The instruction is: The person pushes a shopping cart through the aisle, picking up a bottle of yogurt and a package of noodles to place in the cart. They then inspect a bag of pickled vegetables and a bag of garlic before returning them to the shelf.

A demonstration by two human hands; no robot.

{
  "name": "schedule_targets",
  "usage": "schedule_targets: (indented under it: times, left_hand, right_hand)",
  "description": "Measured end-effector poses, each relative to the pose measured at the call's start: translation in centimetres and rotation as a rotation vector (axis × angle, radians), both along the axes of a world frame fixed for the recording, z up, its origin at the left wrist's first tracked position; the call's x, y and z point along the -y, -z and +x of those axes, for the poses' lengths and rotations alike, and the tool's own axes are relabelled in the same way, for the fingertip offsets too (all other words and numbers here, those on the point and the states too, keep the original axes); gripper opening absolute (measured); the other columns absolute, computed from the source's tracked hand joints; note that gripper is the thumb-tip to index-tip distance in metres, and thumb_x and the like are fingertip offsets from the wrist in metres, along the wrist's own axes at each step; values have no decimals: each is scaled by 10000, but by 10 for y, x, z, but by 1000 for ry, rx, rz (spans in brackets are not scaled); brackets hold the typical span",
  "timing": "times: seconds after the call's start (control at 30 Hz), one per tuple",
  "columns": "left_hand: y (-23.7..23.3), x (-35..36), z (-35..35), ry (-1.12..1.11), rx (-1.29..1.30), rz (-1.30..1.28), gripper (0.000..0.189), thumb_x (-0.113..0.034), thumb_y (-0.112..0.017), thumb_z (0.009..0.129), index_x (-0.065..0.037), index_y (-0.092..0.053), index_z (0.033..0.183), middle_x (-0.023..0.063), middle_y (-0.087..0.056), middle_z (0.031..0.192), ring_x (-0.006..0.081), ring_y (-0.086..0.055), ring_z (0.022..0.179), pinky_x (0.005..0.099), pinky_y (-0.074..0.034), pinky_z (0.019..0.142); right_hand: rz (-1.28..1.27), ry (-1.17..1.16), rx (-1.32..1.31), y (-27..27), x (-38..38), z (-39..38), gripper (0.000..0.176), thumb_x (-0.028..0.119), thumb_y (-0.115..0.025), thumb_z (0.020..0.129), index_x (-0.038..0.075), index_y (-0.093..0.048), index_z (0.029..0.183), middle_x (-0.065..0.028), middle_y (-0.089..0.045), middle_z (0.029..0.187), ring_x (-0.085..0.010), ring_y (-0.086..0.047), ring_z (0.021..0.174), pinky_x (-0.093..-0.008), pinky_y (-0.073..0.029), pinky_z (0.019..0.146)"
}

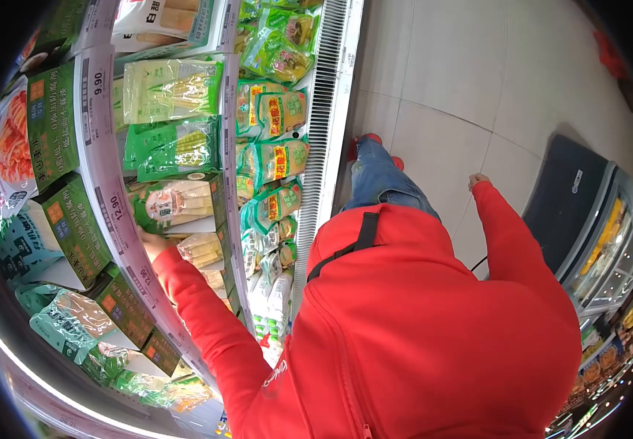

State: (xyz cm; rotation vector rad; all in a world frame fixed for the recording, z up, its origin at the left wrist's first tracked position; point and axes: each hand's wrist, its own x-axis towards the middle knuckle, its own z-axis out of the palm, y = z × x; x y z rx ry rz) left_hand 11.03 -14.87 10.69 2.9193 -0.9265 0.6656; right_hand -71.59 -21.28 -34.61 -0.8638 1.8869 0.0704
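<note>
My left hand [155, 244] reaches into the shelf at the left, right behind the price rail. It is at the lower edge of a clear and green food pack [177, 203] with pale pieces inside, and its fingertips are hidden. Beyond that pack lie a bright green pack [174, 146] and a clear pack with pale stalks [174, 91]. Closer to my body, another pack of pale pieces [201, 249] rests beside my sleeve. Out over the floor at the right, my right hand [479, 180] hangs with its fingers curled in and nothing visible in them.
A price rail [115, 183] runs along the shelf, with boxed and bagged foods on the shelf left of it. Green and yellow bags [280, 161] fill a lower shelf beside a slatted vent [324, 102]. A dark-sided display cooler [569, 197] stands on the tiled floor [441, 66] at the right.
</note>
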Motion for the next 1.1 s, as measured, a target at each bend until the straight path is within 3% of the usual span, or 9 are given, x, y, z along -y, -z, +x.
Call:
schedule_targets:
  times: [0.2, 0.4, 0.5, 0.6, 0.7, 0.83, 1.0, 1.07, 1.1]
  left_hand:
    - [-23, -4, -119, 506, 184, 29, 63, 2, -552, 831, -4, -572, 890, 125, -626, 1061, 313, -596, 941, 394, -477, 768]
    - [-18, -21, -150, 410, 40, -100, 54, -11, -546, 857, -31, -583, 890, 114, -643, 1065, 306, -608, 911, 376, -484, 749]
    - [-18, -17, -154, 460, 51, -84, 103, -48, -540, 882, -41, -594, 969, 128, -647, 1038, 304, -622, 868, 362, -494, 713]
    - [-10, -25, -136, 411, 24, -89, 163, -67, -543, 888, -41, -588, 1043, 138, -636, 1019, 312, -610, 876, 372, -483, 722]
    - [-14, -23, -128, 312, -49, -21, 189, -102, -558, 893, -35, -575, 1069, 144, -620, 1000, 326, -593, 882, 386, -469, 735]
    - [-18, -17, -128, 308, -83, -1, 243, -185, -605, 877, -23, -575, 1056, 151, -614, 991, 327, -586, 876, 398, -462, 724]
    - [-20, -12, -113, 162, 56, 98, 219, -261, -607, 872, -58, -606, 953, 140, -648, 803, 334, -605, 671, 406, -471, 584]
    - [-31, 2, -103, 104, 34, 63, 213, -288, -593, 877, -77, -603, 904, 148, -644, 738, 341, -607, 638, 425, -455, 562]
    - [-25, 0, -82, 211, -33, -130, 215, -283, -600, 875, -69, -613, 894, 148, -654, 762, 315, -618, 638, 404, -467, 573]
  right_hand:
    - [88, 53, 97, -6, 3, 39, 226, 250, -525, 915, 36, -595, 933, -66, -585, 687, -147, -531, 536, -285, -439, 468]
    - [119, 25, 156, 23, 13, 40, 174, 201, -523, 913, 41, -592, 918, -65, -576, 677, -147, -532, 535, -267, -445, 474]
    - [-32, -120, 194, 67, 19, 36, 149, 164, -518, 911, 35, -592, 923, -69, -586, 696, -152, -559, 571, -269, -475, 507]
    - [38, -8, 244, 26, 44, 62, 146, 149, -511, 912, 28, -592, 928, -71, -592, 716, -152, -572, 603, -281, -491, 533]
    - [43, -82, 137, 21, 51, 77, 139, 132, -507, 909, 25, -593, 933, -73, -598, 732, -147, -577, 624, -277, -496, 550]
    - [27, -65, 150, 5, 41, 99, 137, 130, -508, 899, 32, -600, 924, -69, -597, 712, -141, -571, 601, -274, -483, 538]
    - [37, -75, 137, 20, 4, 124, 141, 171, -532, 883, 49, -603, 874, -53, -590, 678, -139, -559, 562, -276, -464, 514]
    - [76, -67, 177, 22, -7, 127, 147, 187, -539, 876, 54, -599, 860, -50, -590, 672, -140, -554, 551, -277, -464, 510]
    - [85, -68, 195, 25, -13, 125, 151, 195, -542, 873, 57, -598, 853, -48, -590, 670, -140, -552, 545, -278, -463, 507]
